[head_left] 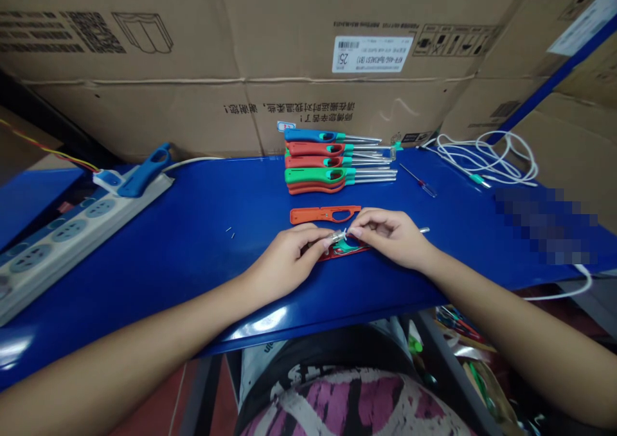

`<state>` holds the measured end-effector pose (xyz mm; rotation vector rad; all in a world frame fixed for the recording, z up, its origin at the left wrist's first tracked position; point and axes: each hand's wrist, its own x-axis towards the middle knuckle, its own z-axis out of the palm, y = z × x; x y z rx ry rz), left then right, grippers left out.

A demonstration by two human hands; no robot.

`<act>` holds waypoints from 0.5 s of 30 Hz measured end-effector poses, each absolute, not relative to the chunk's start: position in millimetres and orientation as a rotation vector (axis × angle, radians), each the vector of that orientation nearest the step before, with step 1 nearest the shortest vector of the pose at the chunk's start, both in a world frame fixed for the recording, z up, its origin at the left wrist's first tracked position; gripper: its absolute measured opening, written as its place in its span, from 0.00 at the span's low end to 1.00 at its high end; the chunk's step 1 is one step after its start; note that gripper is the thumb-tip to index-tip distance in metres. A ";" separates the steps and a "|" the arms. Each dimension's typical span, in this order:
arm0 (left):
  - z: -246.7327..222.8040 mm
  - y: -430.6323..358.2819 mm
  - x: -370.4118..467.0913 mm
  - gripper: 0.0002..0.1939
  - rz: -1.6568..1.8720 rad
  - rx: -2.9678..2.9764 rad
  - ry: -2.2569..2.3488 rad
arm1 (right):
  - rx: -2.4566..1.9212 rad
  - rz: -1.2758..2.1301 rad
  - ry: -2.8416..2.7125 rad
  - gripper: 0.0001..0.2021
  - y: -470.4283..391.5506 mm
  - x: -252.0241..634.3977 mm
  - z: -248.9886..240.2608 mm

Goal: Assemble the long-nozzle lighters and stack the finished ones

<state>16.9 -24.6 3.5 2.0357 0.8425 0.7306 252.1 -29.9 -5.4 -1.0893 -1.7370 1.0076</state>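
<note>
My left hand [295,251] is closed, thumb and fingers pinching a small clear tank-like part [336,237]. My right hand [393,235] pinches a thin white piece [345,233] at the end of that part. Beneath both hands lies a red lighter shell half [328,255] with a green trigger piece [343,247] inside. Its metal tube [424,230] sticks out past my right hand, which hides much of it. Just behind, an orange shell half [308,215] rests on the blue table [231,281].
A stack of long-nosed lighters [315,177] lies at the back, with a screwdriver [426,188] to its right. Two small metal pins [228,229] sit left of my hands. A power strip [72,230] bears a blue lighter handle [144,171]. A coiled white cable [511,159] is back right.
</note>
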 end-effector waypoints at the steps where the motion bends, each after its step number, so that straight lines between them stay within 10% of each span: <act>1: 3.2 -24.5 16.9 0.12 0.730 2.034 0.841 | -1.088 1.009 -1.736 0.10 -29.9 252.1 -5.7; 15: 0.7 -25.4 18.8 0.13 0.733 2.046 0.844 | -1.048 1.026 -1.732 0.07 -31.9 250.3 -6.4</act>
